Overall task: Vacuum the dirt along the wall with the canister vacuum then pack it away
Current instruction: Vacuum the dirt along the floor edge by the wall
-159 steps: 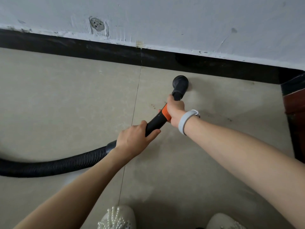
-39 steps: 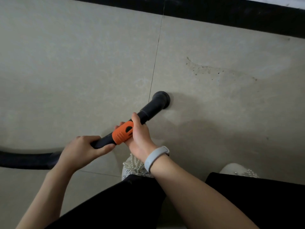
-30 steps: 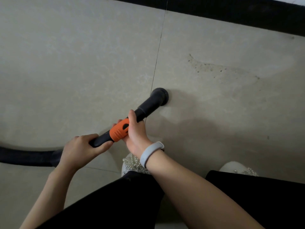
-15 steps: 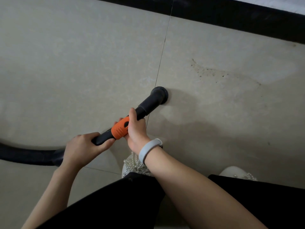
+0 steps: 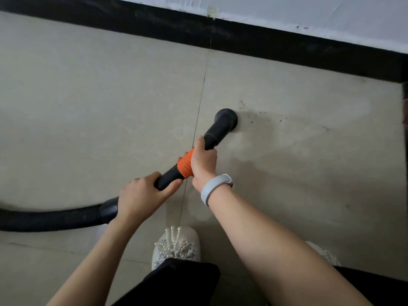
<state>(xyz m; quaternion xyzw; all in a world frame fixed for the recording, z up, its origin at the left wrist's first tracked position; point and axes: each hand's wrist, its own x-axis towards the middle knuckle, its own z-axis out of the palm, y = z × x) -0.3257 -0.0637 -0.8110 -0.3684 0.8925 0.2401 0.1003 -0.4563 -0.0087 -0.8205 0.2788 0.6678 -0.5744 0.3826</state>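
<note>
Both hands are clamped on the vacuum's rigid tube. Right hand (image 5: 203, 163): fingers wrapped around the tube at the front edge of the orange collar (image 5: 185, 167), thumb lying along the black section toward the nozzle. Left hand (image 5: 141, 196): fingers curled around the tube just behind the collar, next to the cuff where the ribbed black hose (image 5: 55, 217) joins. The hose runs along the floor and leaves the frame at the left edge.

Nozzle (image 5: 226, 120): round, black, pressed mouth-down on the floor, just right of the tile joint (image 5: 198, 113). Its mouth sits at the left end of a trail of dark dirt specks (image 5: 265, 117) that extends rightward across the tile. The canister itself is out of view.

Surface: large beige floor tiles (image 5: 99, 107) with a matte, slightly mottled finish. One thin dark joint runs from the wall toward the person; a second joint crosses it near the bottom left. The tile near the dirt trail shows faint smudges.

Room: a black skirting band (image 5: 287, 45) runs diagonally across the top of the frame, with a white wall (image 5: 309, 12) above it. The paint edge along the skirting is rough and chipped.

Person: a pale grey wristband (image 5: 214, 187) on the right wrist, white shoes (image 5: 176, 246) trimmed with pearl beads, dark trousers.

Markings: no legible brand, label or text appears on the tube, collar or hose.
</note>
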